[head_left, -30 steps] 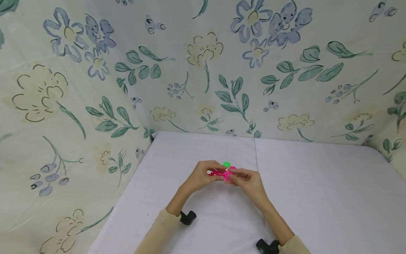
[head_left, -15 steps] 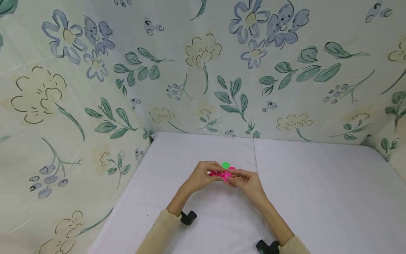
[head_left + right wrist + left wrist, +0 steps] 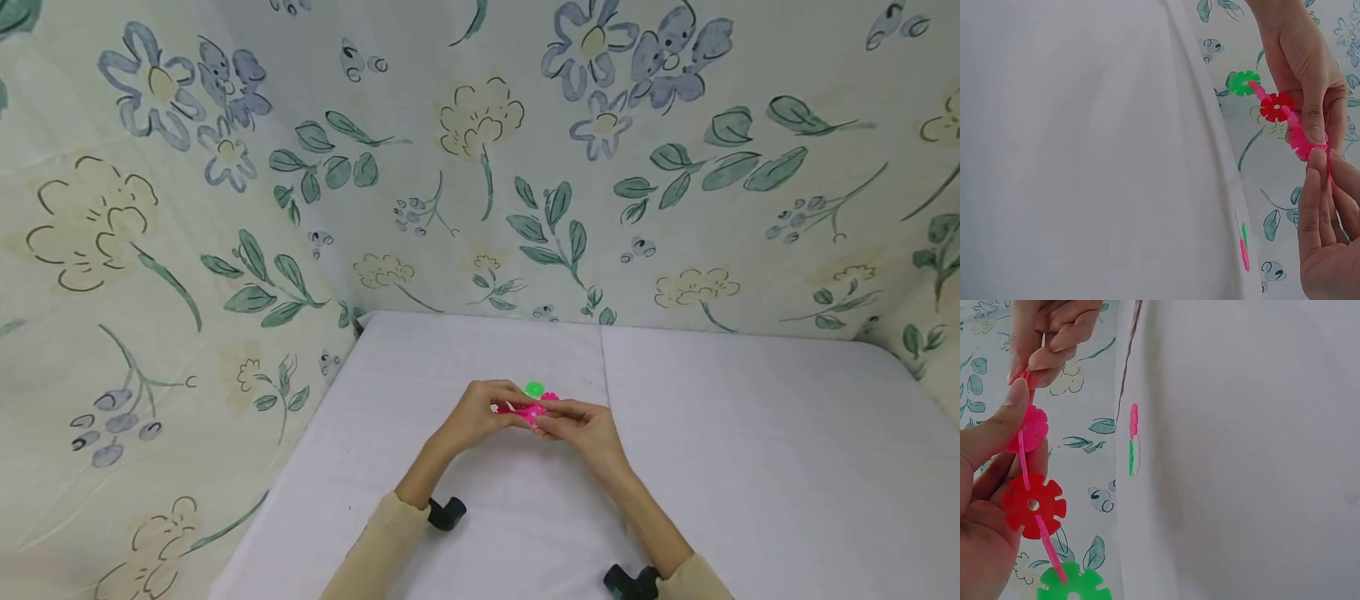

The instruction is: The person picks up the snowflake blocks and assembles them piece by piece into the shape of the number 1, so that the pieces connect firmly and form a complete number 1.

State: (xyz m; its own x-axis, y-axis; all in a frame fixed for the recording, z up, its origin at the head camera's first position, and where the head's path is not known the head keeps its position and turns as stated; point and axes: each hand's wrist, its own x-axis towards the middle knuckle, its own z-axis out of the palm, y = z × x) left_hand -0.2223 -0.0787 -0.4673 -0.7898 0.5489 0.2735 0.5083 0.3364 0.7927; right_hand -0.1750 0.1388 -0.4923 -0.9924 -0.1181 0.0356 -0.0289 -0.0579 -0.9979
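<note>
Left hand (image 3: 480, 414) is mid-frame, thumb and fingers pinching a green, red and pink disc chain (image 3: 1050, 501). A couple of loose discs (image 3: 534, 389) sit just above on the table (image 3: 720, 433), and the right hand (image 3: 590, 431), center-right, pinches a pink piece at the chain's end, can't tell if it's joined.

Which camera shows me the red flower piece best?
The left wrist view: the red flower piece looks biggest there, with its notches and middle hole clear. The right wrist view shows it smaller. In the head view, the left hand gets in the way; only reddish-pink bits peek out, so I can't pick it out.
</note>
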